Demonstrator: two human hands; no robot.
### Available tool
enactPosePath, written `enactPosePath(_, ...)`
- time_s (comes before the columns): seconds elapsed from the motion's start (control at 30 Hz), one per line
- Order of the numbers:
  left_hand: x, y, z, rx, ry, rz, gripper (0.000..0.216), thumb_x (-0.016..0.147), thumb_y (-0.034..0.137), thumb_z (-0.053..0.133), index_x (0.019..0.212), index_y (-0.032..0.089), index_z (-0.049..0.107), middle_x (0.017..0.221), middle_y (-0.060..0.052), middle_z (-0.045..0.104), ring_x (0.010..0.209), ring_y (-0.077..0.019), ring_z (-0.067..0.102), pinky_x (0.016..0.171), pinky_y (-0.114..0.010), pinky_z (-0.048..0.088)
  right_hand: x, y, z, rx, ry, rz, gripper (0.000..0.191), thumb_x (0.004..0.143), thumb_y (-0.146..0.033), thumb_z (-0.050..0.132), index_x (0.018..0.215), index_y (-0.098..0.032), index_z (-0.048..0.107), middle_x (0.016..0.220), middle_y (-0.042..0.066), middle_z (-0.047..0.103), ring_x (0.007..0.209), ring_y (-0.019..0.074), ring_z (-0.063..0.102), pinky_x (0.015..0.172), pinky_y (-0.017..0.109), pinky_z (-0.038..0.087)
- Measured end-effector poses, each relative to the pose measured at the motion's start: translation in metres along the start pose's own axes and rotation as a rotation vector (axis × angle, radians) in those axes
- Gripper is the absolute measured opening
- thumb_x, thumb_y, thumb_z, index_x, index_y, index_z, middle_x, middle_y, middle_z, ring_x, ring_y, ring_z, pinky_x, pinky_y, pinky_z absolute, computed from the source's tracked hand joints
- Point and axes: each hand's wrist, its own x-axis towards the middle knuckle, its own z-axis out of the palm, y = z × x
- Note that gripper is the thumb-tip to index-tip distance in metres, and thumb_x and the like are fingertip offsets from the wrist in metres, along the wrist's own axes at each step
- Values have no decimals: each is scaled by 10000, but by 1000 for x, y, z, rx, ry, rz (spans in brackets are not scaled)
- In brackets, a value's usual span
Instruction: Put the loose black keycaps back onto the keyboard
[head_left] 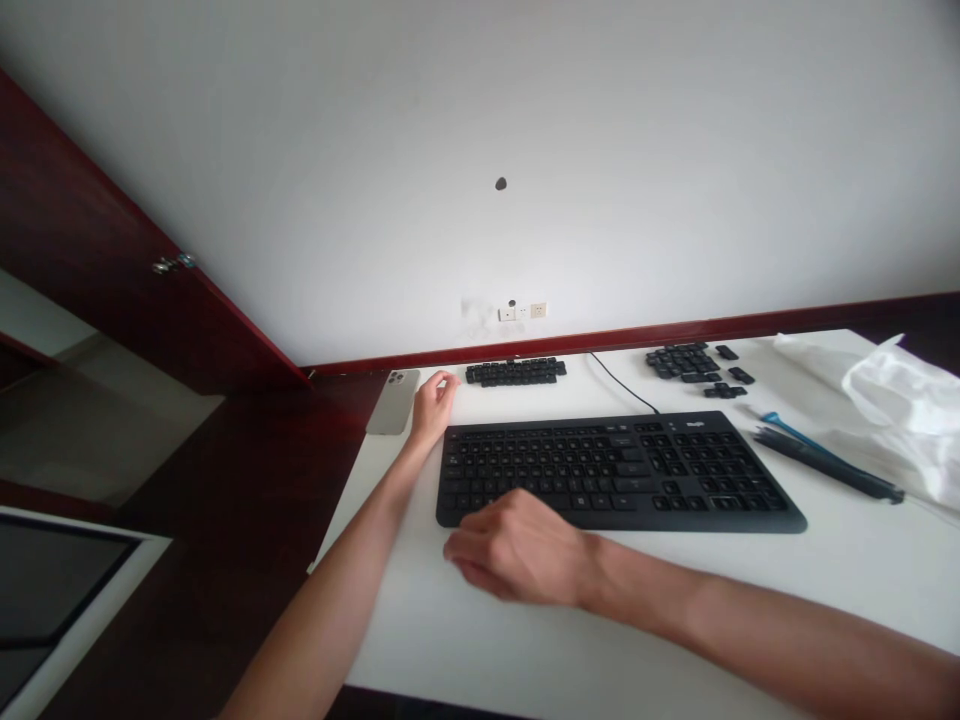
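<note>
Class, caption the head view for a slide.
Left hand beside a phone, right hand at the front edge of a black keyboard, loose keycaps behind.

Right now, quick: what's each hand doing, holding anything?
Left hand: fingers curled beside the phone; grip cannot be told.
Right hand: knuckles up at the front edge of the keyboard; palm hidden, cannot be told.

Matt black plastic keyboard (615, 470) on a smooth white table (750, 600); glossy dark-red wood door (112, 270).

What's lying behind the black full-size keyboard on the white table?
A left cluster of loose black keycaps, a right cluster and the thin black cable. The right hand covers part of the keyboard's front edge.
</note>
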Motion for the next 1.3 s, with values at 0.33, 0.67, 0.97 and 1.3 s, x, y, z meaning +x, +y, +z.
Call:
enactPosePath(0.33, 0, 9, 1, 48, -44, -4, 323, 974, 438, 546, 777, 191, 614, 547, 33, 482, 518, -121, 413, 572, -256, 271, 2, 55, -51, -62, -24, 376, 323, 1024, -193, 546, 1198, -277, 805, 924, 47, 829, 813, 222, 777, 712, 283, 513)
enactPosePath(0.67, 1, 9, 1, 73, -62, -40, 282, 955, 415, 563, 789, 198, 632, 521, 39, 453, 500, -123, 362, 560, -278, 245, 4, 57, -43, -55, -133, 368, 340, 1024, -156, 555, 1203, -294, 808, 1016, 35, 839, 868, 226, 796, 718, 286, 539)
enactPosePath(0.97, 2, 9, 2, 79, -66, -51, 270, 948, 422, 566, 801, 208, 643, 537, 33, 494, 515, -130, 391, 564, -264, 267, 3, 58, -43, -46, -130, 372, 334, 1039, -204, 523, 1195, -287, 806, 954, 45, 836, 824, 227, 787, 704, 284, 518)
enactPosePath(1.3, 1, 12, -1, 71, -53, -39, 253, 950, 393, 554, 780, 217, 619, 540, 35, 504, 535, -139, 434, 580, -261, 277, 14, 68, -42, -83, -38, 359, 322, 1017, -228, 533, 1195, -295, 792, 1020, 30, 828, 858, 223, 767, 726, 297, 505)
